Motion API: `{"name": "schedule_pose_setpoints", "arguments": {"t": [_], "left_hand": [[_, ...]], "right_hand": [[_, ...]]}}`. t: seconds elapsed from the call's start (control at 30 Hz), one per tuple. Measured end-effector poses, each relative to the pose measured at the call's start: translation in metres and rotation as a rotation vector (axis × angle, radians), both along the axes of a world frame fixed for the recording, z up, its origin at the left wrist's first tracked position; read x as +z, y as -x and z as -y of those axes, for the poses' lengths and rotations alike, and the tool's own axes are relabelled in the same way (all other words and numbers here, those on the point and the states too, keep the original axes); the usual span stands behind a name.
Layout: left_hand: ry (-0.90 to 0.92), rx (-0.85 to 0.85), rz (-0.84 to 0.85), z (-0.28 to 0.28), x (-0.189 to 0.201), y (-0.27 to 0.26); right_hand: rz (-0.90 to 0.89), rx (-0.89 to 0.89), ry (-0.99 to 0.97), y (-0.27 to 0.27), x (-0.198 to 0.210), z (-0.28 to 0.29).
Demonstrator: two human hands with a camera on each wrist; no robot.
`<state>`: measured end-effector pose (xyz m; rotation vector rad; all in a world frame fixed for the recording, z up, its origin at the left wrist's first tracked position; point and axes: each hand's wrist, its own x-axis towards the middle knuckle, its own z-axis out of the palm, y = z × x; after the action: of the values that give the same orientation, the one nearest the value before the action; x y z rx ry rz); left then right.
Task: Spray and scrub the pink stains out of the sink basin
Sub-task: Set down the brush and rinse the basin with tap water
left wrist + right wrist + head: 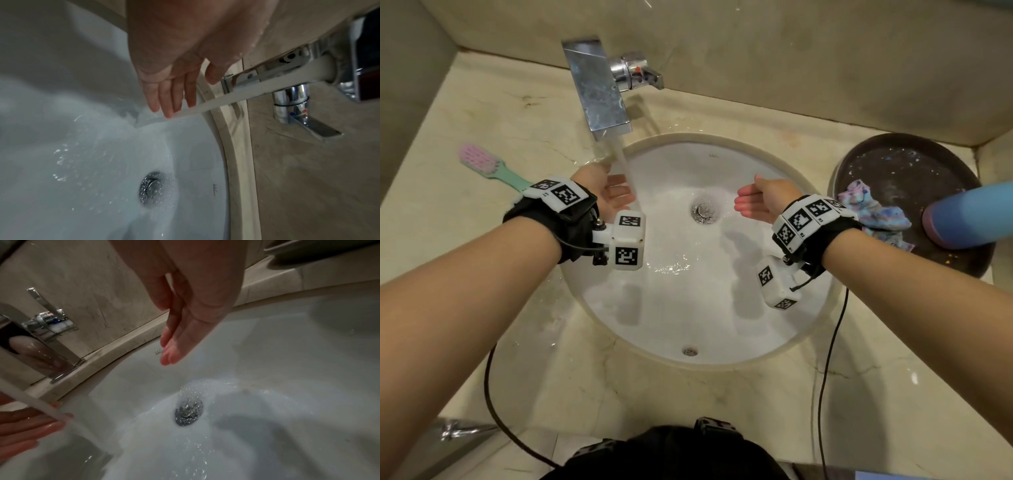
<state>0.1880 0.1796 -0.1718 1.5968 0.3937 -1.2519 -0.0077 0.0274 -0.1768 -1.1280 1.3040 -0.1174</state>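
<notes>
The white round sink basin [739, 308] is wet, with water swirling toward the metal drain [704, 209]; I see no pink stain on it. The chrome faucet [599, 89] runs a stream of water [627, 174] down past my left hand [613, 195], which is flat and empty at the stream's left side. In the left wrist view its fingers [170, 95] touch the stream [226, 95]. My right hand [756, 202] hangs empty over the basin right of the drain, fingers [174, 352] straight and wet.
A pink and mint brush [489, 168] lies on the marble counter [619, 394] at the left. A dark round tray [900, 164] at the right holds a blue-purple cloth [873, 212] and a blue bottle [969, 216]. The faucet lever [643, 75] sits behind the spout.
</notes>
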Motion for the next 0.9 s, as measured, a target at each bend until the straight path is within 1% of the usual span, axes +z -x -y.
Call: {"name": "schedule_pose_setpoints", "arguments": {"t": [0.27, 0.6, 0.9], "left_hand": [[0.019, -0.012, 0.017, -0.004, 0.014, 0.005], [0.033, -0.019, 0.03, -0.007, 0.027, 0.011], [0.053, -0.008, 0.04, -0.01, 0.033, 0.013]], "right_hand": [[-0.016, -0.001, 0.022, 0.012, 0.009, -0.003], [-0.006, 0.004, 0.03, 0.012, 0.026, -0.007], [-0.01, 0.02, 0.043, 0.014, 0.028, -0.012]]}}
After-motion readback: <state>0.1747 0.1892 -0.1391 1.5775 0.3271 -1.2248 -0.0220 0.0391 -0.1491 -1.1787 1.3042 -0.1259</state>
